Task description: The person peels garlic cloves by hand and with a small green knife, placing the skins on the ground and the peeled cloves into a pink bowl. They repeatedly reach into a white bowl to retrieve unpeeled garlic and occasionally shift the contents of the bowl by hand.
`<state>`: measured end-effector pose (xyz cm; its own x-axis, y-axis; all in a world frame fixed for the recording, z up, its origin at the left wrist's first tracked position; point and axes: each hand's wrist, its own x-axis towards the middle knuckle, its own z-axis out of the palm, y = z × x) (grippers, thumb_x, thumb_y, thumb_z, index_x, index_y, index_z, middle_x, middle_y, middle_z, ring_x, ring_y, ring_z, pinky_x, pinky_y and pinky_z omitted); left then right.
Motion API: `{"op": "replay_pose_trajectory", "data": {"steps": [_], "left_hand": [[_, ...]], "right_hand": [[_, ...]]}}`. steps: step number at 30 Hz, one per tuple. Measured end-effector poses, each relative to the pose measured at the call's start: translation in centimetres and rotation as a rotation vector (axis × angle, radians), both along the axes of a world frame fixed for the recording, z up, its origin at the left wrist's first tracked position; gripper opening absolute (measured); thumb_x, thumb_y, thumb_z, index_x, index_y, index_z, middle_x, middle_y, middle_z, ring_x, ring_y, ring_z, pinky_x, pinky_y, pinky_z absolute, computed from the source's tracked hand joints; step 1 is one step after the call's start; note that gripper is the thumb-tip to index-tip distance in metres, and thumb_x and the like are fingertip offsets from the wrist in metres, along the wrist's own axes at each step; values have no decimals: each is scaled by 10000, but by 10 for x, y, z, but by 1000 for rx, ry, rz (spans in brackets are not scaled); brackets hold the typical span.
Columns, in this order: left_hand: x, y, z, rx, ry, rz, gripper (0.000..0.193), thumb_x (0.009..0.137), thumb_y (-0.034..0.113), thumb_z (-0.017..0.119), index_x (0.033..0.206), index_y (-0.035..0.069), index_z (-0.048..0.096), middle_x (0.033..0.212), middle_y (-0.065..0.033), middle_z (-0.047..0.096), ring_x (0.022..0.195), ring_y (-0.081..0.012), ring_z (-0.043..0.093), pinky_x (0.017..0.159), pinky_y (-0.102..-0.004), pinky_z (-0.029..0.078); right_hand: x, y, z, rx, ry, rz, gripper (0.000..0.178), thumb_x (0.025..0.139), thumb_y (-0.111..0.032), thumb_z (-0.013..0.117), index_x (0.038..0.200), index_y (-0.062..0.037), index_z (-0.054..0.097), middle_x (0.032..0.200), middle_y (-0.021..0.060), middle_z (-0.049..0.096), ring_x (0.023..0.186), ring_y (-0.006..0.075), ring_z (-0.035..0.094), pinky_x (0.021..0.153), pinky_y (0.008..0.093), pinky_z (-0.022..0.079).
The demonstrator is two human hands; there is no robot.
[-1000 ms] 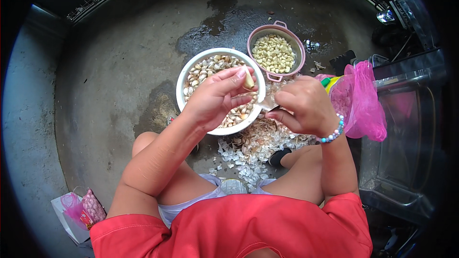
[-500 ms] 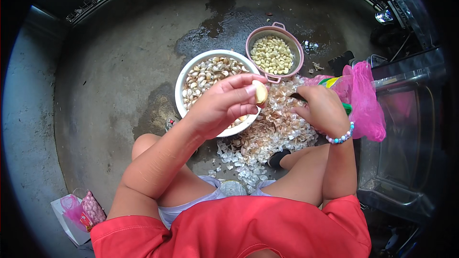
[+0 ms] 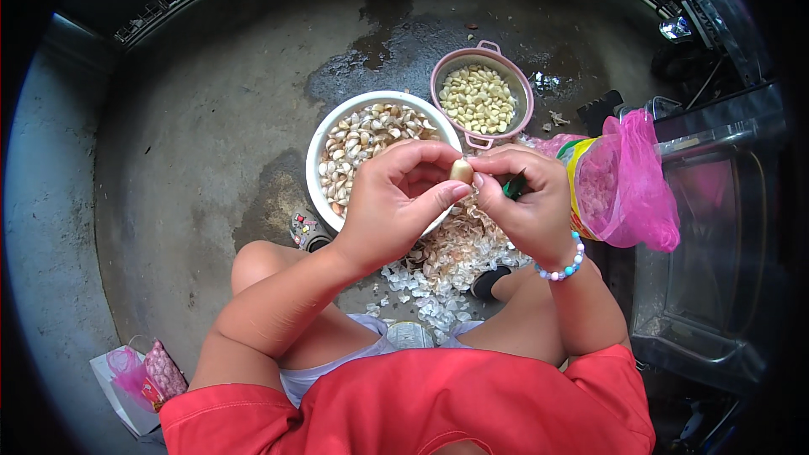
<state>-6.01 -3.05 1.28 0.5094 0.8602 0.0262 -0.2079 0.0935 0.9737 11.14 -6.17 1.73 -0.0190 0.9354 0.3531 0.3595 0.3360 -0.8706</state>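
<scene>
My left hand (image 3: 404,190) is closed, with a pale garlic clove (image 3: 461,171) pinched between thumb and fingers. Opposite it, my right hand (image 3: 531,198) has its thumb and forefinger drawn together at the clove's right end. A small dark green object (image 3: 514,184) is tucked in the right hand's curled fingers; most of it is hidden, so its kind does not show. Beneath the hands stands a white basin (image 3: 313,160) of unpeeled garlic cloves (image 3: 358,136). Peeled cloves (image 3: 479,97) lie in a pink two-handled colander (image 3: 438,76) beyond.
Loose garlic skins (image 3: 451,265) cover the floor between my legs. At the right, a pink mesh bag (image 3: 632,185) leans near a dark, glossy piece of furniture (image 3: 699,286). A white box (image 3: 122,400) with a small pink net bag (image 3: 164,371) sits at lower left.
My right hand has moved left from above the skins to meet the left hand at the clove. The clove has turned more upright. The mesh bag's side now shows more fully.
</scene>
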Motion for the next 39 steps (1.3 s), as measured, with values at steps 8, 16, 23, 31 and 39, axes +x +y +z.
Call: {"op": "replay_pose_trajectory", "data": {"steps": [8, 16, 23, 31, 39], "left_hand": [[8, -4, -6, 107, -44, 167, 197, 791, 10, 632, 971, -45, 575, 931, -82, 562, 867, -148, 611, 765, -246, 514], [1, -4, -4, 119, 27, 143, 214, 758, 39, 683, 932, -38, 586, 901, -77, 568, 823, -141, 622, 736, -237, 520], [0, -2, -4, 278, 111, 178, 233, 731, 40, 700, 922, -42, 595, 901, -94, 579, 801, -149, 626, 722, -246, 531], [0, 0, -4, 158, 21, 77, 199, 809, 29, 602, 992, -46, 572, 942, -94, 580, 869, -147, 607, 781, -271, 516], [-6, 12, -8, -655, -356, -256, 300, 891, 176, 538, 1133, 5, 492, 1065, -107, 566, 952, -168, 580, 803, -289, 511]], "right_hand": [[-8, 3, 4, 77, -89, -70, 134, 667, -2, 621, 801, 3, 618, 696, 108, 607, 613, 200, 594, 573, 282, 457], [-6, 0, 8, 74, -160, -17, 162, 641, 7, 625, 801, -8, 612, 693, 98, 597, 623, 224, 587, 578, 296, 459], [2, 6, 9, 106, -309, 77, 210, 622, -7, 634, 817, -24, 557, 725, 104, 568, 663, 268, 573, 581, 340, 449], [3, 14, 4, 71, -321, 71, 161, 654, -63, 630, 780, -16, 541, 691, 98, 548, 629, 224, 555, 578, 316, 438], [8, 9, -2, -261, 74, 62, 111, 736, -104, 583, 761, 1, 556, 643, 44, 552, 612, 74, 491, 561, 243, 414]]}}
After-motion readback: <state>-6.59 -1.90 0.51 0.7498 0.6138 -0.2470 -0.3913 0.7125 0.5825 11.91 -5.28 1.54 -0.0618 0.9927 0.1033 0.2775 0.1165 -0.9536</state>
